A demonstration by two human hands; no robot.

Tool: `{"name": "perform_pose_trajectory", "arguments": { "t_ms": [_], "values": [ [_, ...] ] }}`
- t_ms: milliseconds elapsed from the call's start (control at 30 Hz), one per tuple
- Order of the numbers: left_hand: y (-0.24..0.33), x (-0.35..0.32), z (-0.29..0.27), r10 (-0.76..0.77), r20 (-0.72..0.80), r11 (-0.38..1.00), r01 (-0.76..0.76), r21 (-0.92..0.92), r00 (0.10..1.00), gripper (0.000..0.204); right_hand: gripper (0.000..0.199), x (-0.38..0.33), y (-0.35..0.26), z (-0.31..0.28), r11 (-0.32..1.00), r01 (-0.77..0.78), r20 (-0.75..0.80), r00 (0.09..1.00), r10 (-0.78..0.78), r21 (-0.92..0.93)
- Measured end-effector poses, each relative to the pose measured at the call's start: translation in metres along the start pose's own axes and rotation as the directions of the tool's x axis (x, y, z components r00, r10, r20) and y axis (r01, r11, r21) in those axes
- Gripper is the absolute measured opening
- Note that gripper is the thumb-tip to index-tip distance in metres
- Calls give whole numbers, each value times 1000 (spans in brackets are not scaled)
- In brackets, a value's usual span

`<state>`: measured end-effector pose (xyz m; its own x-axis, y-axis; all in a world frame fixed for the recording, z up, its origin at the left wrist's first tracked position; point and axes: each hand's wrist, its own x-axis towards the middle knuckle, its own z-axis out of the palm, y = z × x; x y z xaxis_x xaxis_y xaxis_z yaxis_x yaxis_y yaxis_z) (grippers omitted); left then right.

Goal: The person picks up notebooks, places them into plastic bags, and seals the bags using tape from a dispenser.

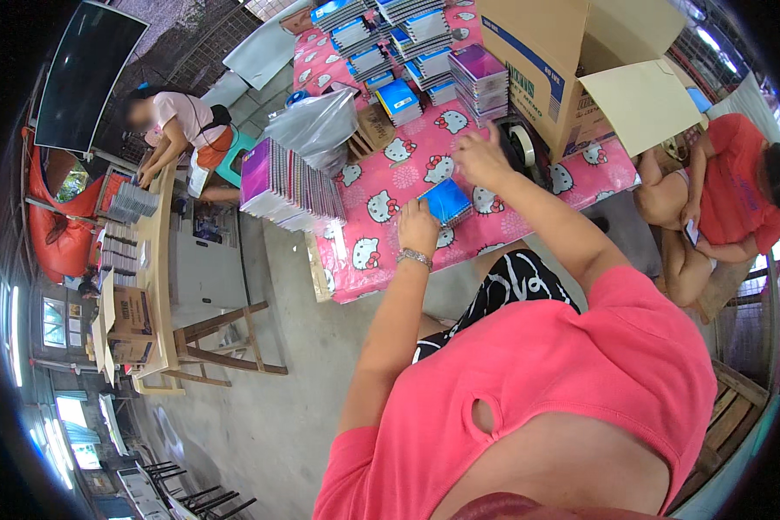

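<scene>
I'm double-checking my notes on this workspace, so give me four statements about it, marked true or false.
1. The left hand touches a blue-covered rectangular notebook. True.
2. The right hand lies flat on that notebook. False: it is apart from it, above the pink patterned tablecloth.
3. A purple-covered stack of spiral notebooks is left of the left hand. True.
4. The large brown cardboard box is shut. False: its flaps are open.

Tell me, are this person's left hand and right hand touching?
Apart: the head view shows pink tablecloth in the gap between left hand and right hand.
</scene>
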<state>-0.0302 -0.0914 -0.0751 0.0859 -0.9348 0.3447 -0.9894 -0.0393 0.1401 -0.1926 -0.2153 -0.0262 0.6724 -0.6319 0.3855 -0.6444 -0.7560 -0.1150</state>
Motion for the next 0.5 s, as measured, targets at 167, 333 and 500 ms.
{"name": "perform_pose_trajectory", "arguments": {
  "t_ms": [167,333,500],
  "values": [
    [-8,7,0,-3,40,999,2,34,999,21,18,-59,-5,-14,985,-164,-255,952,172,53],
    [-2,20,-5,36,141,990,-55,133,989,14,34,-101,-71,14,987,77,-100,993,-63,144],
    [-4,32,-15,17,261,990,-53,132,965,11,73,-88,-104,20,993,112,163,980,-118,42]
  ]
}}
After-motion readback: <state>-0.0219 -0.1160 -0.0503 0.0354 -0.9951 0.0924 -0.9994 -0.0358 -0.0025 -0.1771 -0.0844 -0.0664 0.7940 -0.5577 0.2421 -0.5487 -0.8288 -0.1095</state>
